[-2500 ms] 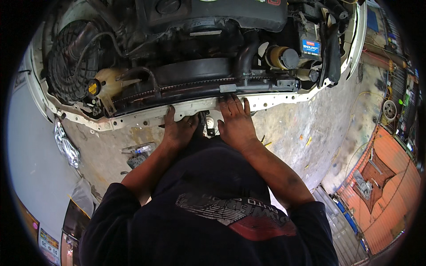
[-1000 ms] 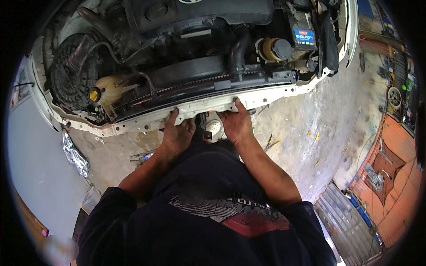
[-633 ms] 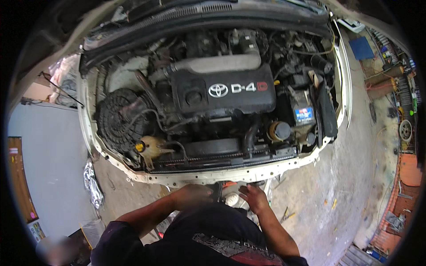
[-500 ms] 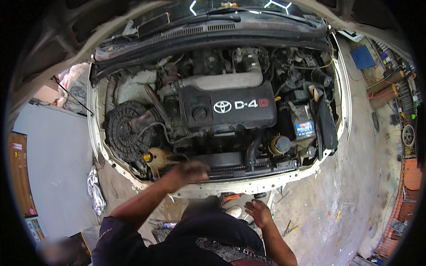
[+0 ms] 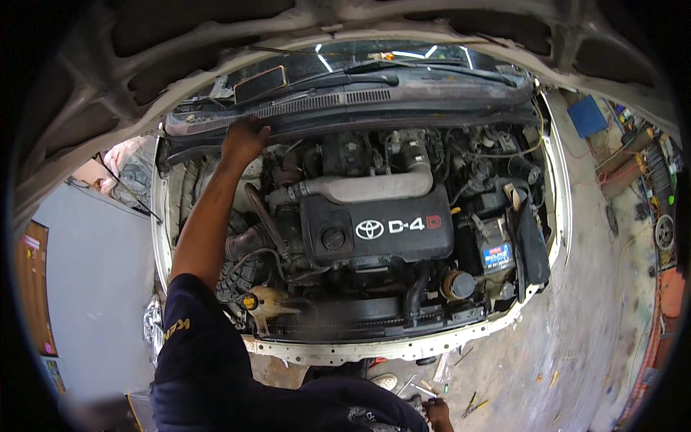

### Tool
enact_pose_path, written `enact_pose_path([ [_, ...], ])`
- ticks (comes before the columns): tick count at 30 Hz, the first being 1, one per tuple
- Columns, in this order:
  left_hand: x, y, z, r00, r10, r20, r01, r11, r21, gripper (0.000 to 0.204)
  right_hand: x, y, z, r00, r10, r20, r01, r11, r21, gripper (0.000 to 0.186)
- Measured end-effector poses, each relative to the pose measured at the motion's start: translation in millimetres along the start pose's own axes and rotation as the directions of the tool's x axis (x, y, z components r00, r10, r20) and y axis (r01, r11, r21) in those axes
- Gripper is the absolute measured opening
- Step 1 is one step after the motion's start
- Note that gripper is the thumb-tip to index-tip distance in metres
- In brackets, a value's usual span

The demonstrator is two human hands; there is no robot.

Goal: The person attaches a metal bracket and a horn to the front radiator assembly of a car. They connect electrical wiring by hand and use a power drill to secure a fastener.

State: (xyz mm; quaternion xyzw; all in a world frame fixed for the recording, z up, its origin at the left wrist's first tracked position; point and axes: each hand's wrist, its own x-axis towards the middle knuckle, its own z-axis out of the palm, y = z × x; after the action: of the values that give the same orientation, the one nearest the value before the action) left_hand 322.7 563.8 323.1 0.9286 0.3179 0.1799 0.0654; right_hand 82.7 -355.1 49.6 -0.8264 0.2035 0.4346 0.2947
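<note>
Fingers of the left hand [image 5: 245, 140], curled so any hold stayed hidden, had swung up near a dark phone-like slab [image 5: 260, 85] by the vented panel [image 5: 302, 106], leaving the white front rail [image 5: 374, 351] untouched. Past that edge, the right hand [image 5: 437, 412] hung low, its hold unclear, with room over the concrete floor [image 5: 576, 317] rightward.

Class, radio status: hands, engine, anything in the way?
Left hand over cowl, right hand low, this side of crossbar; grips unclear. Engine cover unobstructed; raised hood overhead.
</note>
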Motion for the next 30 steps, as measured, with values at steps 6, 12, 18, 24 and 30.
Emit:
enact_pose_path([
  [6,13,-76,29,0.977,-0.184,-0.107,0.2,0.965,0.17,0.06,-30,26,-18,0.997,-0.078,0.003,0.078,0.993,-0.086,0.027],
  [12,5,-136,39,0.908,-0.368,-0.2,0.356,0.93,-0.095,0.062,-18,-5,-17,0.984,-0.153,0.089,0.163,0.981,-0.11,0.024],
  [18,20,-205,31,0.869,-0.401,-0.29,0.381,0.916,-0.126,0.059,-10,-26,-20,0.974,-0.172,0.147,0.19,0.975,-0.118,0.022],
  [24,64,-235,30,0.829,-0.492,-0.265,0.478,0.87,-0.117,0.051,14,-49,-35,0.979,-0.132,0.158,0.173,0.943,-0.285,0.021],
  [30,100,-271,39,0.761,-0.593,-0.263,0.601,0.797,-0.06,0.055,21,-95,-47,0.989,-0.053,0.135,0.098,0.931,-0.353,0.021],
])
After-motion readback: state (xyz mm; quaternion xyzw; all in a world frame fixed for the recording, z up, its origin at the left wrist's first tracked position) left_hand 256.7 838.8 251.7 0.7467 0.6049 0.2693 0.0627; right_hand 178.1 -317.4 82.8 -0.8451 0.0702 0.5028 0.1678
